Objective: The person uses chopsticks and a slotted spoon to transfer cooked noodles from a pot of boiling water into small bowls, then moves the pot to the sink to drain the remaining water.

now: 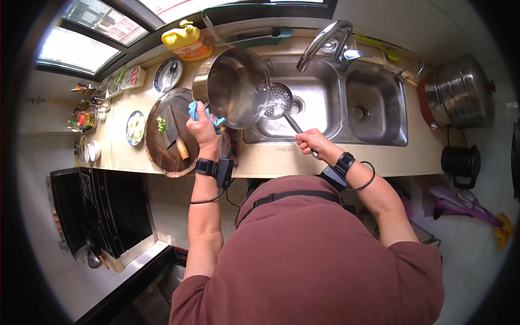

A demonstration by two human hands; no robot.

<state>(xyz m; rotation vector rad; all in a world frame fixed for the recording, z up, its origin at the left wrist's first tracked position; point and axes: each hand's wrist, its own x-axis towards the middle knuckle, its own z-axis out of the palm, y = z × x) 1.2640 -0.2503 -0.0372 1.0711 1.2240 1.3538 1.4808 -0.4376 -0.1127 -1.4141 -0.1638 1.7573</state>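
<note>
A large stainless steel pot (237, 87) is tilted towards the left basin of the steel double sink (325, 97). My left hand (202, 126) grips its near side through a blue cloth (194, 110). My right hand (315, 144) is closed on the dark handle of a perforated skimmer (279, 95), whose round head is at the pot's rim, above the basin. Liquid appears to shine around the skimmer's head. Left of the pot, a round wooden chopping board (170, 156) bears a cleaver (171, 128) and chopped green pieces (161, 125).
A plate of pale slices (135, 128) and a blue-rimmed dish (168, 74) lie beyond the board. A yellow jug (187, 42) stands by the window. The chrome faucet (325, 44) arches over the sink. A large steel steamer pot (459, 93) and black kettle (460, 162) are at right.
</note>
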